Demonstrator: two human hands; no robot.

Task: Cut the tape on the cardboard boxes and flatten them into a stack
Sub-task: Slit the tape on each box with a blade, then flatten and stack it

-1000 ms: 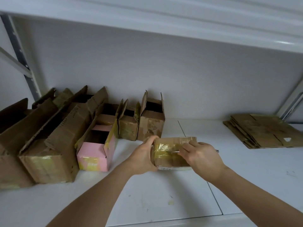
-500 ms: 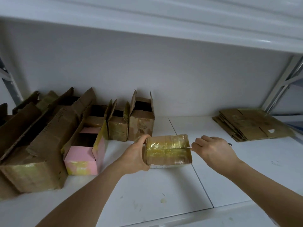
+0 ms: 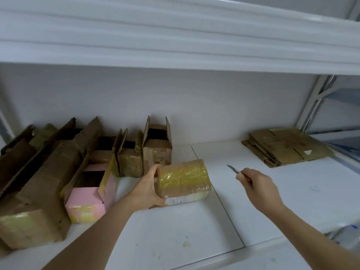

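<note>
A small cardboard box (image 3: 184,178) wrapped in yellowish tape lies on the white shelf (image 3: 175,230) near the middle. My left hand (image 3: 147,189) grips its left end, thumb on top. My right hand (image 3: 257,184) is off to the right of the box, apart from it, and holds a thin knife (image 3: 233,169) whose blade points left toward the box. A stack of flattened cardboard (image 3: 286,146) lies at the back right of the shelf.
Several opened boxes stand in a row along the left: a pink box (image 3: 91,193), small brown ones (image 3: 156,148) by the wall, and big brown ones (image 3: 35,191) at the far left. A shelf board (image 3: 175,45) hangs overhead. A metal upright (image 3: 313,106) rises at the right.
My right hand has drawn the knife along the box's tape to the right and pulled clear of the box. My left hand keeps holding the box's left end.
</note>
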